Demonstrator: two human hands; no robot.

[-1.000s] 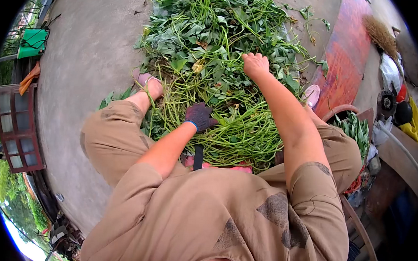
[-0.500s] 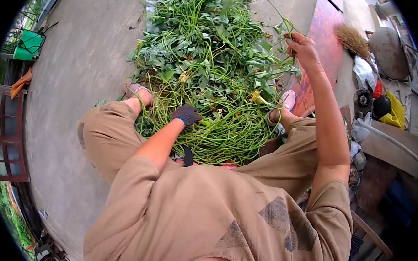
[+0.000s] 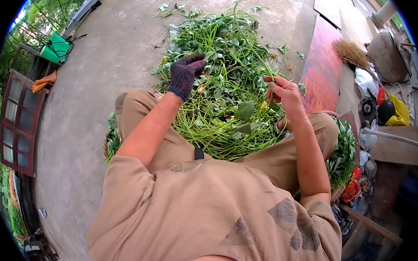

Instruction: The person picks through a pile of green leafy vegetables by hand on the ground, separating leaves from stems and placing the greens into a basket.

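My right hand [image 3: 286,95], bare, pinches a green leafy stem [image 3: 271,103] between thumb and fingers. The stem's broad leaves [image 3: 244,110] hang to the left, over the pile. My left hand [image 3: 186,75] wears a dark knitted glove with a blue cuff edge. It hovers over the left side of the pile, fingers reaching right and slightly apart, with nothing visible in them. Beneath both hands lies a heap of green vines [image 3: 223,50], leafy at the far end. Bare, tangled stems [image 3: 223,140] lie nearest my body, between my legs.
Leafy bundles stand beside both legs, one at the right [image 3: 342,155] and one at the left [image 3: 113,136]. A reddish board [image 3: 322,65], a straw broom [image 3: 350,52] and a wheelbarrow [image 3: 389,54] are at the right. A green container [image 3: 56,48] and a framed window panel [image 3: 22,121] are left.
My left hand has risen from the near stems to the pile's upper left. My right hand has come down and closer, with a leafy stem in its fingers. The view has shifted.
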